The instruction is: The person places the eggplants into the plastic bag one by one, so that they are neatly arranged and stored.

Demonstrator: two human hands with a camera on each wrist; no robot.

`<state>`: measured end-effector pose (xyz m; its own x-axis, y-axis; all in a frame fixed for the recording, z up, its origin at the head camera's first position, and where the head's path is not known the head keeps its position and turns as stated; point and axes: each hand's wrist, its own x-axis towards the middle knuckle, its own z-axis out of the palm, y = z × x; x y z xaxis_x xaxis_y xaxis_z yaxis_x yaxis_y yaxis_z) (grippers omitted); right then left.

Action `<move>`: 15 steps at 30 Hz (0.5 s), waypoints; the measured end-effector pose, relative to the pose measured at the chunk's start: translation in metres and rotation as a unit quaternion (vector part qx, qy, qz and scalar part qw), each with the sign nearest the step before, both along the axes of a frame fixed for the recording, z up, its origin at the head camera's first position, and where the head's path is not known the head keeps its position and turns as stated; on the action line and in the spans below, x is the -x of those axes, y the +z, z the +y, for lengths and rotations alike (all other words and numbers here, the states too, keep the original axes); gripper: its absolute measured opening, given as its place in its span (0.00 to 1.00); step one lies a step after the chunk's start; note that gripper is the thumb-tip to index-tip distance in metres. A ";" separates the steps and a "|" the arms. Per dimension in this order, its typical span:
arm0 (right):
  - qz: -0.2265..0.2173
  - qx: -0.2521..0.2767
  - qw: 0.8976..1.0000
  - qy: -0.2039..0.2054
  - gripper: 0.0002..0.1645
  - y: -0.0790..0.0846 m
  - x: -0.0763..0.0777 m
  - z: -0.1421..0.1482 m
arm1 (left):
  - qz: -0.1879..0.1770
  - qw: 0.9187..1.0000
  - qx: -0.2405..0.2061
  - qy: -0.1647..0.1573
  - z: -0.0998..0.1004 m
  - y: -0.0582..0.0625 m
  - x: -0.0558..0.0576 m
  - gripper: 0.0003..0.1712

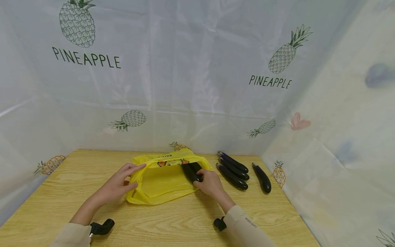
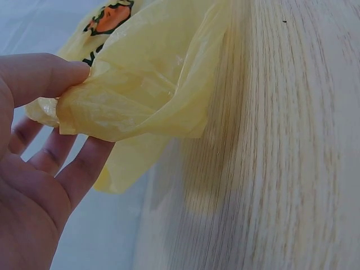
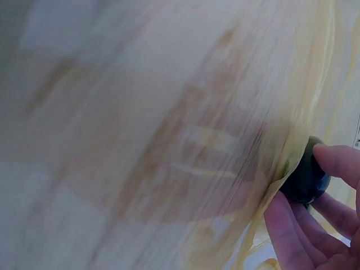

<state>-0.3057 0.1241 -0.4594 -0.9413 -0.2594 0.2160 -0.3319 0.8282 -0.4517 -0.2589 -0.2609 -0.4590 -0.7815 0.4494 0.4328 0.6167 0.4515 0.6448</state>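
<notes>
A yellow plastic bag (image 1: 166, 183) lies on its side on the wooden table, its mouth held wide and facing me. My left hand (image 1: 118, 183) holds the bag's left edge; in the left wrist view, one digit lies over the thin plastic (image 2: 140, 107) and other fingers pass behind it. At the bag's right side, my right hand (image 1: 210, 181) grips the rounded end of a dark eggplant (image 1: 189, 174) that lies inside the mouth. The right wrist view shows fingers and thumb around that eggplant (image 3: 306, 177). Another eggplant (image 1: 195, 167) is partly visible beside it.
To the bag's right, a close group of eggplants (image 1: 231, 176) lies on the table (image 1: 160, 223), with a single eggplant (image 1: 262, 178) farther right. A pineapple-print sheet (image 1: 185, 85) hangs behind the table and along its sides.
</notes>
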 end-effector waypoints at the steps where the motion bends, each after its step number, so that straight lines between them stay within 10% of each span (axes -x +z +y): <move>1: 0.001 -0.001 1.000 -0.003 0.23 -0.001 0.001 0.000 | 0.000 1.000 0.000 -0.001 0.000 0.000 0.000 0.40; 15: 0.001 -0.006 0.999 -0.043 0.24 -0.005 0.005 -0.005 | 0.003 1.000 0.002 0.000 0.000 0.000 0.000 0.40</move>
